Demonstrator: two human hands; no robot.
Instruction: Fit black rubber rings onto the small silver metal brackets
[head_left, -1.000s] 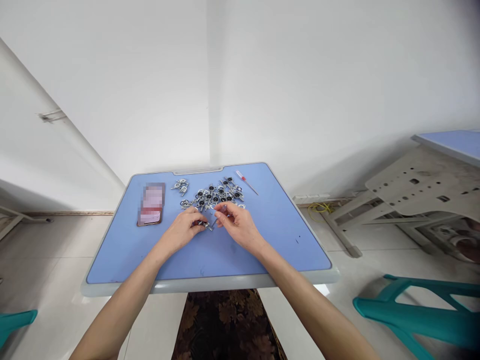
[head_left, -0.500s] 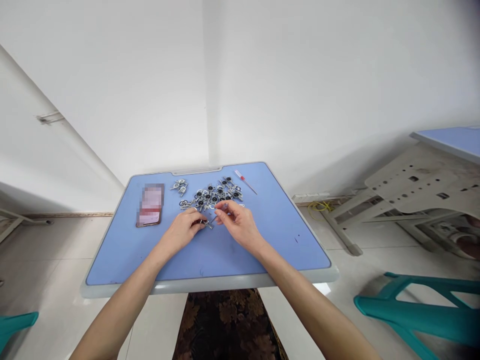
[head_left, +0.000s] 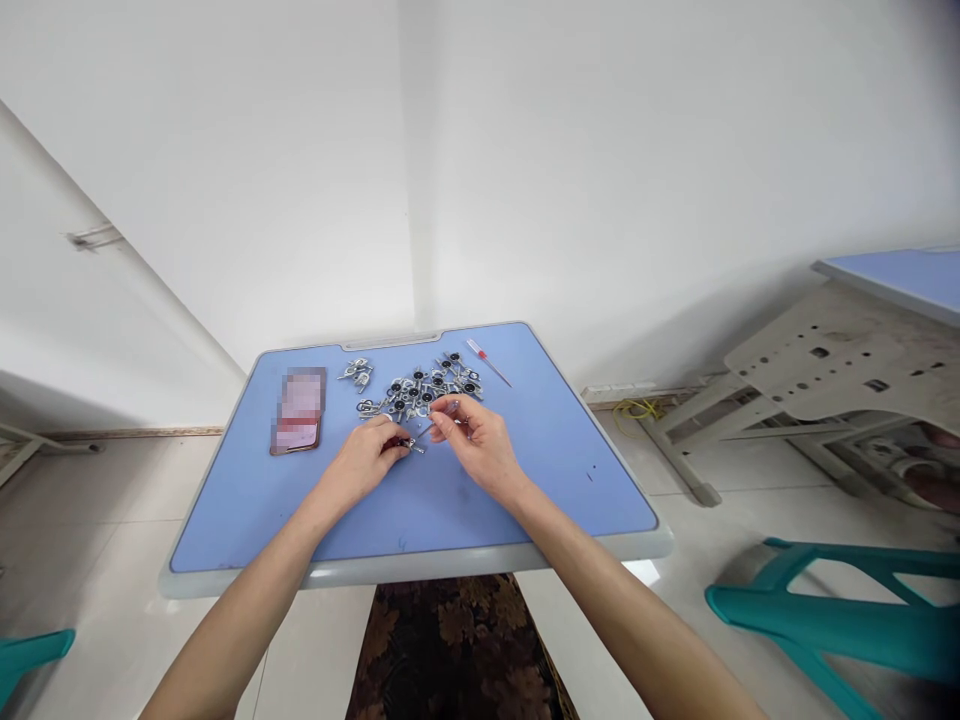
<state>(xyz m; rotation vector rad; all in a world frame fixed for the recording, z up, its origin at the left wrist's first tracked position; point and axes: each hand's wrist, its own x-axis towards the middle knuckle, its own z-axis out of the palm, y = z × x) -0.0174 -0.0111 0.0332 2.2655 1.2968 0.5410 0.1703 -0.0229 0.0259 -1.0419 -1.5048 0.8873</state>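
Note:
My left hand point(head_left: 367, 456) is closed on a small metal part point(head_left: 414, 447) just above the blue table top. In my right hand point(head_left: 474, 440), thumb and fingers pinch a thin screwdriver point(head_left: 424, 432), whose tip points down at that part. Behind both hands lies a pile of metal parts with black discs point(head_left: 418, 392). A smaller group of metal parts point(head_left: 360, 372) sits to the left of the pile.
A phone point(head_left: 300, 410) lies on the left of the blue table point(head_left: 450, 510). Another screwdriver point(head_left: 487, 362) with a red and clear handle rests at the back right. Teal stools point(head_left: 840, 615) and a second desk point(head_left: 900, 275) stand around.
The screwdriver in my right hand now slants lower toward the metal part. The whole view has shifted slightly; my left hand keeps its hold.

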